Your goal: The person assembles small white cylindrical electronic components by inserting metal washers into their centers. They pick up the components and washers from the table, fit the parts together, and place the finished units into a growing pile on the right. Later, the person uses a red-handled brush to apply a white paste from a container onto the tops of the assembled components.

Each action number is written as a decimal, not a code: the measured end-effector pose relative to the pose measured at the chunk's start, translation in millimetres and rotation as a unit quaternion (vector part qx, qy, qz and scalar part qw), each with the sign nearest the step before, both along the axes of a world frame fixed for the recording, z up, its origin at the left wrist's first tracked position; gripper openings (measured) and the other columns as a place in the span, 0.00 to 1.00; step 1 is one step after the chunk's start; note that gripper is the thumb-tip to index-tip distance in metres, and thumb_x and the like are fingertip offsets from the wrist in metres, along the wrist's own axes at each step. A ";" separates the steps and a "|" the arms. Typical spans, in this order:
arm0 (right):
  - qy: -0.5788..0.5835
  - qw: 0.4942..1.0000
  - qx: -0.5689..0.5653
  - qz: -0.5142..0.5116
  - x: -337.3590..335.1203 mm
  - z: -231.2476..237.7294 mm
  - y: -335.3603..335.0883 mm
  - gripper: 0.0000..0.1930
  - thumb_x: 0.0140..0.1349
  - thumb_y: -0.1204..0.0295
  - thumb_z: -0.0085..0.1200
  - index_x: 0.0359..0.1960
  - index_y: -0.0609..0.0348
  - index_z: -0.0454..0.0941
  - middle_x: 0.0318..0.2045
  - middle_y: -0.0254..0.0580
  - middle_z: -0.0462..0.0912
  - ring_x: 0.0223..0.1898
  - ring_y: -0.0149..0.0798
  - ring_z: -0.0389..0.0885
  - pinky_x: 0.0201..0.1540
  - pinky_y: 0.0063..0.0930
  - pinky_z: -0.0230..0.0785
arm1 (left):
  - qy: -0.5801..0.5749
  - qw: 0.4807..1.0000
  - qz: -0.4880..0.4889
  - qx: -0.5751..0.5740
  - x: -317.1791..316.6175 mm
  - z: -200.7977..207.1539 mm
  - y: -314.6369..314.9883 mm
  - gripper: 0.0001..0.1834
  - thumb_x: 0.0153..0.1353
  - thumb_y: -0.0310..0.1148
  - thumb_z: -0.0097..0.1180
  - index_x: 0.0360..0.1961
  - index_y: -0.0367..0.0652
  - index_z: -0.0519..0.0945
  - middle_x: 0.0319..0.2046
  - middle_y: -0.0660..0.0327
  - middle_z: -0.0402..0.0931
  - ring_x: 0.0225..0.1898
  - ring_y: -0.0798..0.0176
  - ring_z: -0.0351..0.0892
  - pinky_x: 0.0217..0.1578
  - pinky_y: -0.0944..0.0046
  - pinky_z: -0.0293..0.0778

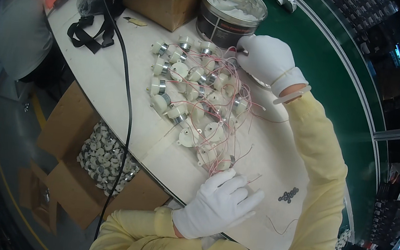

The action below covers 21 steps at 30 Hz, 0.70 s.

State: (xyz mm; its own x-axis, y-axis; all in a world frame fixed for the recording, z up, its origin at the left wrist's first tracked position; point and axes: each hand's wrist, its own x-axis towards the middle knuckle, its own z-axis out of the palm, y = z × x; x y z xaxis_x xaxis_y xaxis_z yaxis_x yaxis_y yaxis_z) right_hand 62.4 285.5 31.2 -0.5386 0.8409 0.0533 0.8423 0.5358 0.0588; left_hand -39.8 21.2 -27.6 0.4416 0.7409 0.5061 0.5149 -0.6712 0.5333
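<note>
A pile of small motors (196, 79) with cream plastic heads, metal bodies and thin red and white wires covers the middle of the table. My left hand (220, 203), in a white glove, rests at the pile's near end, its fingers spread beside the nearest motors and wires. At the far end, my right hand (269, 61), also gloved, is closed with its fingertips curled beside the tin (220, 29) of white paste. What those fingertips hold, if anything, is hidden. Part of a pale round rim (261, 84) shows below that hand.
Small dark round parts (289, 194) lie in a cluster at the right, near a loose wire (279, 231). A black cable (127, 80) crosses the table's left side. Behind are a cardboard box (167, 7) and black strap (90, 34). A floor carton (66, 183) holds many motors.
</note>
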 end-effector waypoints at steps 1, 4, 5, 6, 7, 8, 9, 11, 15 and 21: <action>0.013 1.000 0.019 -0.003 2.8 3.5 -1.3 0.13 0.60 0.61 0.52 0.38 0.52 0.85 0.31 0.45 0.86 0.35 0.51 0.84 0.39 0.43 0.76 | -0.003 1.000 0.003 -0.005 -0.4 0.6 0.2 0.22 0.51 0.45 0.66 0.47 0.51 0.82 0.32 0.65 0.73 0.48 0.60 0.76 0.53 0.54 0.70; 0.062 0.996 0.053 -0.035 21.4 21.2 -5.2 0.12 0.59 0.63 0.51 0.37 0.52 0.84 0.31 0.47 0.85 0.35 0.51 0.84 0.39 0.43 0.77 | -0.008 1.000 0.001 -0.003 -0.5 -1.6 -0.5 0.22 0.50 0.45 0.66 0.47 0.51 0.83 0.33 0.64 0.74 0.47 0.59 0.76 0.53 0.53 0.70; 0.100 0.992 0.057 -0.047 35.0 24.6 -4.9 0.12 0.59 0.63 0.51 0.37 0.53 0.84 0.31 0.47 0.86 0.34 0.51 0.84 0.39 0.42 0.76 | -0.008 1.000 -0.001 -0.001 -0.1 -1.6 -0.4 0.22 0.50 0.45 0.66 0.47 0.51 0.83 0.33 0.64 0.74 0.47 0.59 0.76 0.53 0.53 0.70; 0.139 0.987 0.062 -0.059 49.7 28.3 -4.6 0.12 0.59 0.63 0.52 0.37 0.54 0.83 0.31 0.47 0.86 0.34 0.51 0.84 0.38 0.41 0.76 | -0.009 1.000 -0.002 0.001 0.2 -1.4 -0.5 0.22 0.50 0.44 0.66 0.47 0.51 0.83 0.33 0.64 0.74 0.47 0.59 0.76 0.53 0.53 0.70; 0.185 0.978 0.067 -0.068 62.1 31.1 -6.2 0.12 0.59 0.63 0.52 0.37 0.56 0.83 0.30 0.46 0.86 0.33 0.49 0.85 0.37 0.37 0.76 | -0.007 1.000 0.001 0.003 0.5 -1.5 -0.8 0.22 0.50 0.44 0.66 0.47 0.50 0.83 0.34 0.64 0.74 0.47 0.59 0.76 0.53 0.53 0.71; 0.230 0.967 0.073 -0.079 74.9 34.3 -8.9 0.12 0.60 0.63 0.53 0.38 0.57 0.82 0.29 0.46 0.86 0.31 0.46 0.85 0.37 0.34 0.76 | -0.007 1.000 -0.001 0.005 0.8 -1.7 -0.8 0.22 0.50 0.44 0.66 0.47 0.50 0.83 0.34 0.64 0.74 0.47 0.59 0.76 0.52 0.53 0.71; 0.290 0.949 0.041 -0.119 87.2 37.8 -10.3 0.14 0.61 0.62 0.55 0.39 0.60 0.82 0.27 0.43 0.85 0.29 0.37 0.84 0.36 0.27 0.74 | -0.007 1.000 -0.003 0.006 1.1 -2.0 -0.8 0.22 0.50 0.45 0.66 0.47 0.50 0.83 0.34 0.64 0.75 0.47 0.59 0.76 0.52 0.53 0.71; 0.383 0.909 0.024 -0.164 102.3 37.8 -13.3 0.16 0.65 0.61 0.53 0.43 0.62 0.81 0.28 0.38 0.85 0.27 0.27 0.79 0.33 0.22 0.71 | -0.006 1.000 0.000 0.009 1.7 -2.7 -1.5 0.22 0.50 0.45 0.66 0.47 0.50 0.83 0.34 0.64 0.75 0.47 0.59 0.76 0.52 0.53 0.71; 0.483 0.857 -0.049 -0.175 114.0 21.5 -11.6 0.17 0.67 0.61 0.51 0.45 0.62 0.81 0.30 0.37 0.85 0.25 0.25 0.74 0.32 0.21 0.68 | -0.001 1.000 0.006 0.012 2.6 -3.3 -2.2 0.22 0.50 0.45 0.67 0.46 0.50 0.83 0.34 0.63 0.74 0.47 0.59 0.76 0.51 0.53 0.72; 0.498 0.848 -0.076 -0.164 105.3 4.1 -4.5 0.18 0.68 0.61 0.49 0.46 0.63 0.81 0.31 0.38 0.86 0.25 0.25 0.74 0.33 0.20 0.68 | 0.013 1.000 0.012 0.014 3.0 -3.1 -2.2 0.23 0.50 0.46 0.67 0.47 0.51 0.83 0.34 0.64 0.75 0.47 0.60 0.76 0.52 0.53 0.71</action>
